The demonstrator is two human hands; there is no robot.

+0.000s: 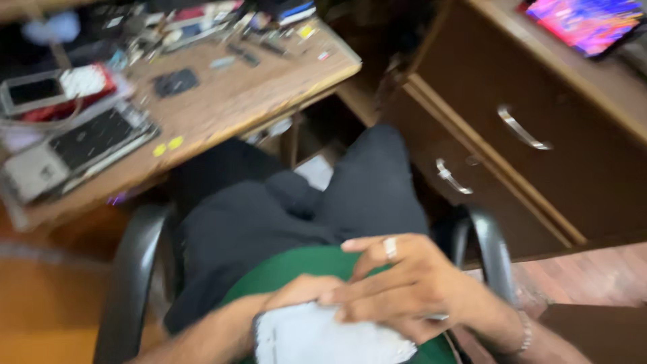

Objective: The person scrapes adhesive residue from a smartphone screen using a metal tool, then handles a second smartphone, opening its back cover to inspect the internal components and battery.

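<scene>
In the lap of the seated person, low in the blurred view, a flat pale slab (330, 337) with a dotted edge lay over a green shirt (296, 266). The right hand (404, 290), a ring on one finger, had its grip closed loosely over the slab's top edge. The left hand (300, 291) touched its upper corner; how far that grip was closed could not be told. Beyond the dark trousers (283, 209) stood a cluttered wooden bench (229, 101) and, to the right, brown drawers (512, 148).
</scene>
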